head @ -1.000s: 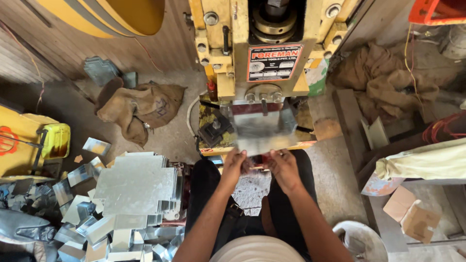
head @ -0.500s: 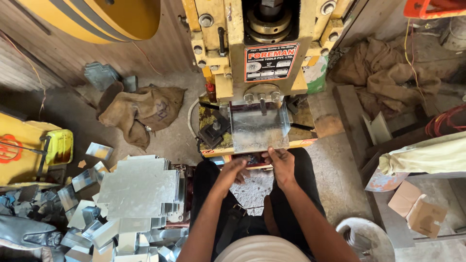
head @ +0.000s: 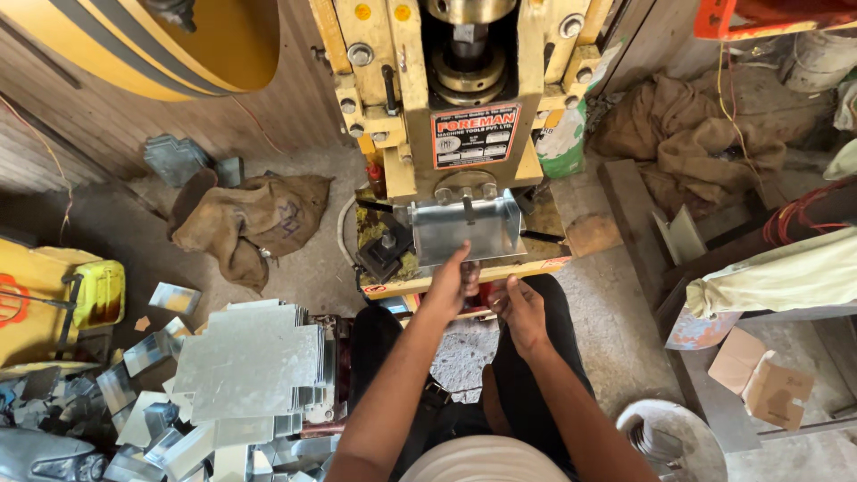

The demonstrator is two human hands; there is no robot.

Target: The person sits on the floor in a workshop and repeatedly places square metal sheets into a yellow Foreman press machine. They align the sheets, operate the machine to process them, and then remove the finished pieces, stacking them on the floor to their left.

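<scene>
A bent sheet-metal piece (head: 466, 228) sits on the bed of a yellow press machine (head: 464, 98), under its ram. My left hand (head: 449, 284) reaches up and its fingers hold the piece's lower edge. My right hand (head: 520, 308) hovers just right of it, below the press table, fingers loosely curled with nothing clearly in them. A stack of flat cut metal sheets (head: 250, 361) lies to my left, beside my knees.
Several bent metal parts (head: 134, 419) are heaped at lower left by a yellow machine (head: 54, 295). Burlap sacks (head: 245, 219) lie on the floor left and right (head: 692, 134). Cardboard pieces (head: 759, 379) and a white bucket (head: 669, 437) sit at right.
Both hands were together at the sheet's lower edge; now my left hand has risen to the piece on the press while my right hand has dropped back slightly.
</scene>
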